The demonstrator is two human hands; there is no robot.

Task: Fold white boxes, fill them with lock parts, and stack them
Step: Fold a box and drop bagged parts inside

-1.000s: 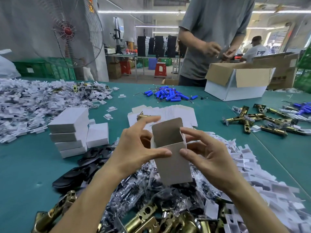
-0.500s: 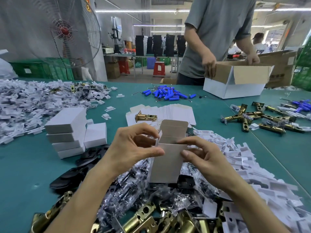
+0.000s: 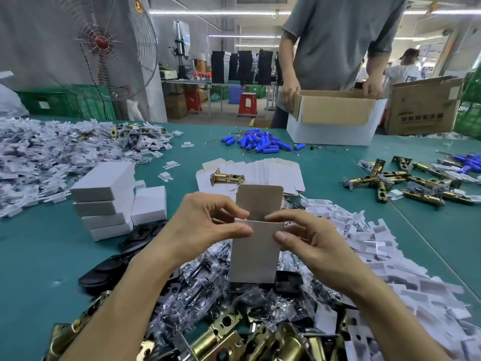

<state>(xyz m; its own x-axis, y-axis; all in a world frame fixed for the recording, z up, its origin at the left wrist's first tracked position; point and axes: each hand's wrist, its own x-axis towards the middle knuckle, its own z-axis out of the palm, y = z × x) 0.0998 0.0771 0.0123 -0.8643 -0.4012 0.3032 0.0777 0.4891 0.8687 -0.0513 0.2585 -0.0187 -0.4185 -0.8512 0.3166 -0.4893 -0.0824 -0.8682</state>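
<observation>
I hold a small white box (image 3: pixel 253 254) upright above the table, its top flap standing open and showing brown card inside. My left hand (image 3: pixel 205 225) pinches the box's upper left rim between thumb and fingers. My right hand (image 3: pixel 309 238) pinches the upper right rim the same way. A stack of closed white boxes (image 3: pixel 104 199) stands to the left, with one more box (image 3: pixel 149 205) beside it. Flat unfolded box blanks (image 3: pixel 273 171) lie behind, a brass latch (image 3: pixel 227 177) on top of them. Bagged black parts (image 3: pixel 203 287) and brass latches (image 3: pixel 223 337) lie below my hands.
White card pieces are heaped at the left (image 3: pixel 52 152) and right (image 3: pixel 377 251). Blue cylinders (image 3: pixel 260 143) and more brass latches (image 3: pixel 406 181) lie farther back. Across the green table (image 3: pixel 39 269) a person holds an open carton (image 3: pixel 335 118).
The box has turned from tilted to upright and squared up, its top flap now standing straight. Both hands shifted to pinch the upper rim. The person opposite took hold of the carton.
</observation>
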